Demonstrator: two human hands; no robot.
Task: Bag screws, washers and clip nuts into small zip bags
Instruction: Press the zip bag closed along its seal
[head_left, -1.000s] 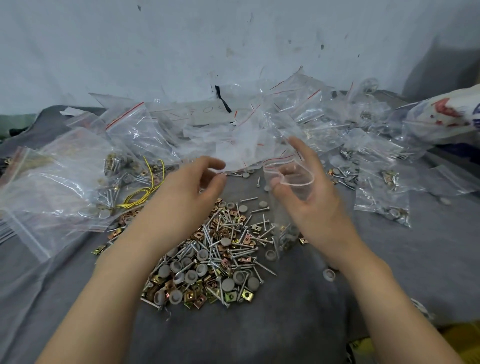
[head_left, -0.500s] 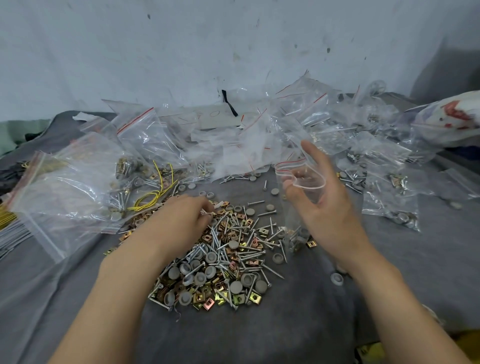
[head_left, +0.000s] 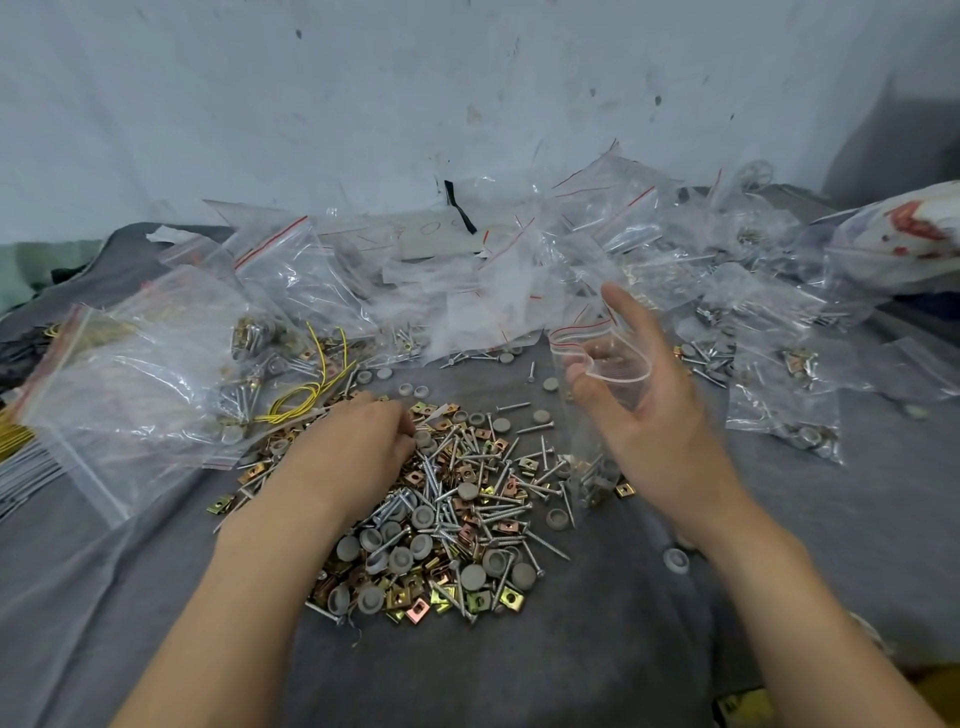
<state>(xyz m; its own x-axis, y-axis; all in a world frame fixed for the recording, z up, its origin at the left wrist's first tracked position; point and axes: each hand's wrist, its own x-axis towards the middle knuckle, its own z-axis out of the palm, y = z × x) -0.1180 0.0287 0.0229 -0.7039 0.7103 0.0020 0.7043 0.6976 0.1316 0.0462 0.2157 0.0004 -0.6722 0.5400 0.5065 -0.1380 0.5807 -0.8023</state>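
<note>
The small zip bag (head_left: 597, 410) hangs upright from the right hand (head_left: 660, 421), just right of the heap. Its thumb and curled fingers hold the red-striped mouth spread into an open loop, the forefinger straight up behind it. The bag's bottom rests on the grey cloth (head_left: 519, 670) at the heap's right edge and holds a few screws and a grey cap. The left hand (head_left: 358, 447) lies knuckles-up on the far left part of the pile of screws, washers and clip nuts (head_left: 462, 525), fingertips curled down into it (whether they have hold of a piece cannot be told). A large zip bag (head_left: 130, 364) on the left holds screws and washers, with yellow wire (head_left: 311, 384) beside it. Filled small bags (head_left: 779, 415) lie to the right, and crumpled clear bags (head_left: 493, 301) are banked along the wall (head_left: 363, 104). Bare cloth lies in front of the pile, between the forearms; one loose grey cap (head_left: 675, 560) sits by the right wrist.
</note>
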